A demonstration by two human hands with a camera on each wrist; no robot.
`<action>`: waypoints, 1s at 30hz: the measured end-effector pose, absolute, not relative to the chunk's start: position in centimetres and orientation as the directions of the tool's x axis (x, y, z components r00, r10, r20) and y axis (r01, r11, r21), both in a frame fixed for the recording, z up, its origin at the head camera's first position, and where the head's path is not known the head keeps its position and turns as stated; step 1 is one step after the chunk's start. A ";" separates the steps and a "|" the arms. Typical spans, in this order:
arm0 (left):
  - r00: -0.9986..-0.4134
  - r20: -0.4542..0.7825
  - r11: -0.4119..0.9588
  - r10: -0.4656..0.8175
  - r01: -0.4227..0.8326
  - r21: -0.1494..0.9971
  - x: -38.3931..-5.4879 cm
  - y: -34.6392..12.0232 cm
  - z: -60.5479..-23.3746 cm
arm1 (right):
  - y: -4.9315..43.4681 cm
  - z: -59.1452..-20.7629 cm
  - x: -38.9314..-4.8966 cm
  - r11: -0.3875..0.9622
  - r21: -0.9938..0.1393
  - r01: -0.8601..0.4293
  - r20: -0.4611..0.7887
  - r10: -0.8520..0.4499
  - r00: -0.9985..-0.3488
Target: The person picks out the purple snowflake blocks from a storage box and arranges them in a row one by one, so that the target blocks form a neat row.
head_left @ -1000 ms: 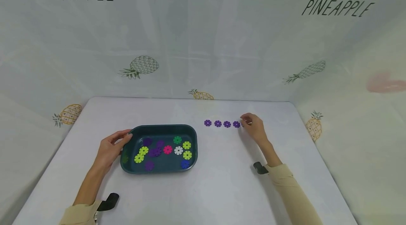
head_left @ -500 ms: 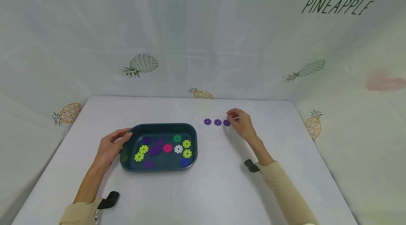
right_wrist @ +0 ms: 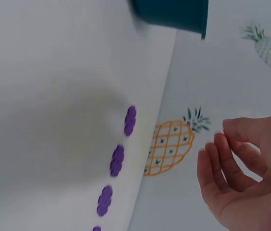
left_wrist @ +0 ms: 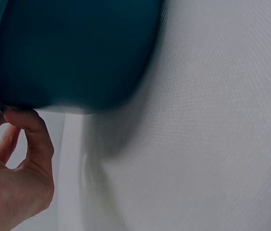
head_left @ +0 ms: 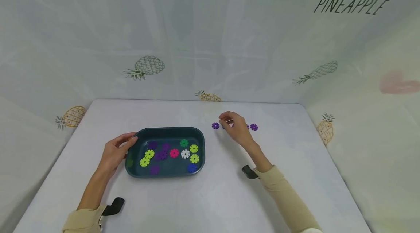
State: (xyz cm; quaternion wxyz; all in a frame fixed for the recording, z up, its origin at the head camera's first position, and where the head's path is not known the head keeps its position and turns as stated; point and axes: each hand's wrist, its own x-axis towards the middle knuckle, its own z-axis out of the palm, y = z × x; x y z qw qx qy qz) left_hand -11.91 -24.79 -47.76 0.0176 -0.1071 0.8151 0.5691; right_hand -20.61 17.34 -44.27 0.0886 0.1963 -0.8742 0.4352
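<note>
My left hand (head_left: pixel 113 150) grips the left rim of a dark teal plastic tray (head_left: pixel 174 170), thumb on the rim. In the left wrist view that hand (left_wrist: pixel 25 163) pinches the tray's edge (left_wrist: pixel 73 57). Beyond the tray's right side, purple snowflake discs (head_left: pixel 215 125) lie in a short row on the white table. My right hand (head_left: pixel 237 129) hovers over the row, hiding some of its middle discs. Its fingers are loosely bent with nothing between them, as the right wrist view shows; there, the hand (right_wrist: pixel 251 168) is apart from the purple discs (right_wrist: pixel 117 160).
Inside the tray lie several loose discs: yellow-green (head_left: pixel 144 162), purple (head_left: pixel 155 170), pink (head_left: pixel 174 153), white (head_left: pixel 185 154), green (head_left: pixel 184 143) and blue (head_left: pixel 191 168). A pineapple-printed curtain (head_left: pixel 210 36) hangs behind the table (head_left: pixel 210 204) and along its sides.
My right hand has moved left along the purple row, from its right end towards its left end, uncovering the rightmost disc. My left hand stays at the tray.
</note>
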 end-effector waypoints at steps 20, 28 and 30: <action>-0.974 -0.162 0.316 -0.158 -0.205 0.926 -12.0 -24.6 -47.6 | 9.5 -44.3 -18.6 0.424 -0.741 -0.520 0.314 -0.466 -0.827; -0.975 -0.164 0.310 -0.148 -0.203 0.929 -12.1 -24.6 -47.7 | 6.7 -44.3 -18.0 0.388 -0.725 -0.569 0.299 -0.567 -0.768; -0.976 -0.162 0.306 -0.145 -0.200 0.931 -12.1 -24.6 -47.8 | 6.1 -44.3 -17.7 0.378 -0.724 -0.577 0.292 -0.589 -0.753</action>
